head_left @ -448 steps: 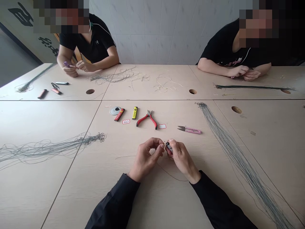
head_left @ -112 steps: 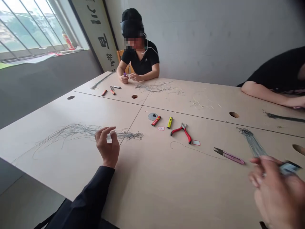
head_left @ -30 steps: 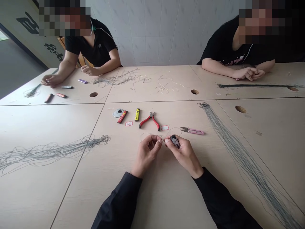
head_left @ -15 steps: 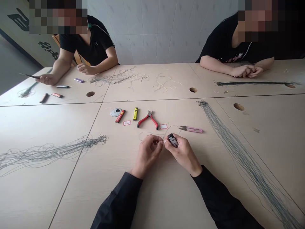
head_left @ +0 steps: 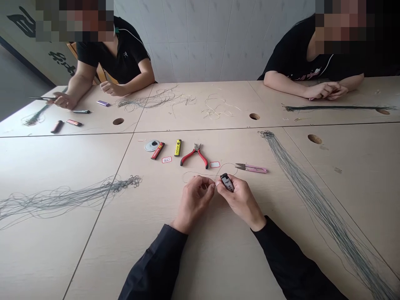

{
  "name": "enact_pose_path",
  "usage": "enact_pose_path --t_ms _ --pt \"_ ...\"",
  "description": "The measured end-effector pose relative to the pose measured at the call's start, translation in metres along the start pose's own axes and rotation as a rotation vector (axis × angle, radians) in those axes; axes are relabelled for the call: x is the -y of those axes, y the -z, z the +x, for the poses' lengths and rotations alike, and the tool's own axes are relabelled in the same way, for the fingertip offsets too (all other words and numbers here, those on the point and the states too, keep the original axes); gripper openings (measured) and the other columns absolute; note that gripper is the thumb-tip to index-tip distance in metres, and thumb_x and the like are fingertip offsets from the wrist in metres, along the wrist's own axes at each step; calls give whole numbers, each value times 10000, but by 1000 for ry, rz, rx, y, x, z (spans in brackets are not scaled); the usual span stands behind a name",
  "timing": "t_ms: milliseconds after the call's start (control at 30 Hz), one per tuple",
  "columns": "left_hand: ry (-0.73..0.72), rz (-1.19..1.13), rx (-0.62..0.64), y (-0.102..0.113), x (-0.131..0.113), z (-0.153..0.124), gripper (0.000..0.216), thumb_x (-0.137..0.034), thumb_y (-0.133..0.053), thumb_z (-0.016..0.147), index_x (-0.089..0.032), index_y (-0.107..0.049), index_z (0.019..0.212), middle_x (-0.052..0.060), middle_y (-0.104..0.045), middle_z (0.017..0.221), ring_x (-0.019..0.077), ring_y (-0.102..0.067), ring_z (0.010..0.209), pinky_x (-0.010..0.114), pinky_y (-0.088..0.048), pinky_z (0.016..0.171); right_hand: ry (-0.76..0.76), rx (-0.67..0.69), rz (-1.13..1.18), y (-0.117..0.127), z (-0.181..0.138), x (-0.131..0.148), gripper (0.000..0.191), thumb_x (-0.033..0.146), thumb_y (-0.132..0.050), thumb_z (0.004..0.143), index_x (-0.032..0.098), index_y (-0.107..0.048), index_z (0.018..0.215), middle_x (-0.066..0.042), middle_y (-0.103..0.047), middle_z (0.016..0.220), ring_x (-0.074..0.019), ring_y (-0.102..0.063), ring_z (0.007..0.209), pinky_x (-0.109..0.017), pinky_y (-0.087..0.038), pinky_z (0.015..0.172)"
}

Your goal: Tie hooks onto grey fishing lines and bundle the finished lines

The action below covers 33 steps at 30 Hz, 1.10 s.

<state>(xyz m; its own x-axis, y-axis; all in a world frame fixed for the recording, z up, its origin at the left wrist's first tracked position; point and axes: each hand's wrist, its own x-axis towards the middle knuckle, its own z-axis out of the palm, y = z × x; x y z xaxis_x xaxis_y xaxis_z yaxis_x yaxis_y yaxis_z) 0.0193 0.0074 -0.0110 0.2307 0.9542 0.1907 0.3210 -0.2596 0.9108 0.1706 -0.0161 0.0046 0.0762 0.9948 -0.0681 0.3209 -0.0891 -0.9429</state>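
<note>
Just past your fingertips, on table (head_left: 78, 158): red pliers (head_left: 194, 157) and pink snips (head_left: 251, 168). Your right hand (head_left: 242, 204) pinches black lighter (head_left: 227, 182) in narrow grip, thumb against fingers. Your left hand (head_left: 193, 204), narrow grip too, closes on thin line (head_left: 190, 172), touching lighter's near side; line loops beyond both hands.

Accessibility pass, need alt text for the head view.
Over a pale wooden table, the right hand holds a small black lighter while the left hand pinches a thin looped cord. Red-handled pliers and pink thread snips lie just beyond.
</note>
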Motion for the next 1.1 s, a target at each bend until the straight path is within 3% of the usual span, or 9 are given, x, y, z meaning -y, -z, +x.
enact_pose_path --t_ms 333,633,967,1100 --pt "39 -53 -12 -1 6 -1 133 -297 -591 899 -188 -644 845 21 -645 786 144 -543 726 279 -431 687 -20 0 19 1 -1 2 276 438 -563 898 170 -606 850 22 -497 675 -137 -443 616 -251 -378 582" --pt "42 -38 4 -2 3 -1 105 -257 -600 871 -181 -634 809 16 -643 769 135 -533 714 268 -426 688 -6 24 -4 -1 0 -6 217 366 -574 883 184 -538 770 47 -429 636 -115 -384 586 -226 -342 543" --pt "68 -74 -18 -3 6 0 113 -265 -600 872 -176 -635 812 15 -633 749 132 -519 701 268 -424 681 -13 4 41 -1 -1 -1 265 424 -557 898 166 -594 853 27 -485 668 -129 -440 606 -232 -379 574" --pt "70 -68 3 -2 5 0 120 -269 -597 872 -171 -635 815 26 -637 763 137 -522 710 270 -419 672 -1 15 16 -1 0 -4 250 408 -568 896 177 -567 801 35 -461 656 -123 -425 603 -225 -370 566"
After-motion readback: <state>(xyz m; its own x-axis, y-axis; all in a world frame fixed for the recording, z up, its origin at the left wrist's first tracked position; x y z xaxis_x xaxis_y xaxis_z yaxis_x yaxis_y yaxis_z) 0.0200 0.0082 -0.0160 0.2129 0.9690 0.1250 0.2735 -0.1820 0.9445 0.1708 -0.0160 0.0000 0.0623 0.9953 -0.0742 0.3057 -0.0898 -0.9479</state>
